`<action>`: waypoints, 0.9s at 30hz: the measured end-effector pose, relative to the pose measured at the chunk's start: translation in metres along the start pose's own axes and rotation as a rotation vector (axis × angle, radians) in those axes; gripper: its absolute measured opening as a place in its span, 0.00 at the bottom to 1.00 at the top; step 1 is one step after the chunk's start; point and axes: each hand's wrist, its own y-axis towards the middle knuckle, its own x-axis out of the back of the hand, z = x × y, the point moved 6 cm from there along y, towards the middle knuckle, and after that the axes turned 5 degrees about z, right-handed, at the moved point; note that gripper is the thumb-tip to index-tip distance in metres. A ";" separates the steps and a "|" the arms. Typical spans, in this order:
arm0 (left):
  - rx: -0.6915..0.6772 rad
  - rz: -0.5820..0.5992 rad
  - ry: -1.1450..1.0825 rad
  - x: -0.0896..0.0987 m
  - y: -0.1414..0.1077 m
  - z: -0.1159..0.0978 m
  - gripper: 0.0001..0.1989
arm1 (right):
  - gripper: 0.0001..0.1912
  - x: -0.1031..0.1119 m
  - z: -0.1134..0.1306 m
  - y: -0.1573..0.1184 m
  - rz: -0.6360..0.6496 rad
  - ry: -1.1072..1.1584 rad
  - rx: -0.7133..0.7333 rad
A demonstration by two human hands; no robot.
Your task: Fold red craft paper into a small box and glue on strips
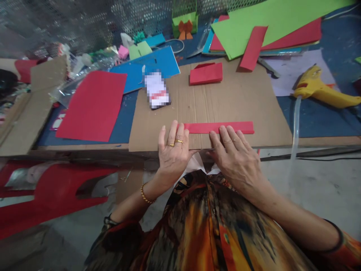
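Observation:
A long, narrow red paper strip [200,128], apparently folded, lies across the front of a cardboard sheet [197,105]. My left hand [173,152] rests on the strip's left end, fingers stretched out and the little finger a bit apart. Farther right, the fingertips of my right hand [237,154] press on the strip's near edge, the fingers extended and flat. Both thumbs are mostly hidden below the table edge. Behind the strip sits a folded red paper piece [206,74].
A phone with a blurred screen [156,90] lies on the cardboard. To the left are a red sheet [93,105] and a blue board [149,67]. Stacked coloured paper [270,22] is at the back right, near a yellow glue gun [324,88] with its glue stick hanging over the edge.

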 end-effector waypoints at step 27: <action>-0.037 0.238 -0.050 0.000 -0.009 0.005 0.40 | 0.27 -0.002 -0.001 0.000 0.037 0.062 -0.010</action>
